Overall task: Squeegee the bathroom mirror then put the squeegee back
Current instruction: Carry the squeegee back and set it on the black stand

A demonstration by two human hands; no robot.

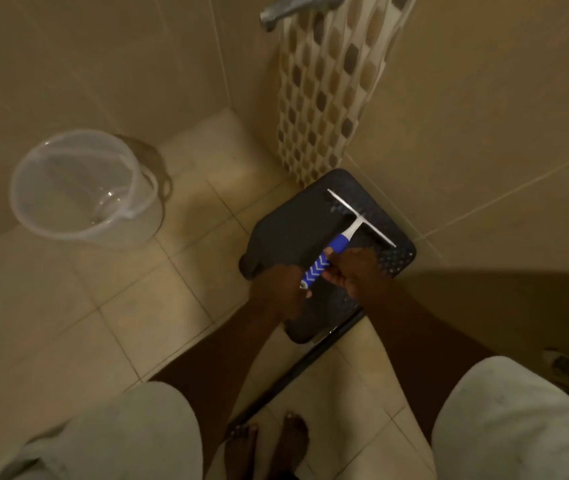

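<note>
A squeegee (343, 237) with a white blade and a blue handle with white chevrons hangs over a dark plastic stool (290, 223) in the shower corner. My right hand (352, 270) pinches the middle of the handle from the right side. My left hand (278, 289) grips the handle's lower end, which it partly hides. The blade points away from me toward the tiled corner. No mirror is in view.
A clear plastic bucket (86, 188) stands on the tiled floor at the left by the wall. A mosaic tile column (321, 98) runs up the corner under a metal tap (293, 8). A dark threshold strip (297, 372) crosses the floor before my bare feet (269, 441).
</note>
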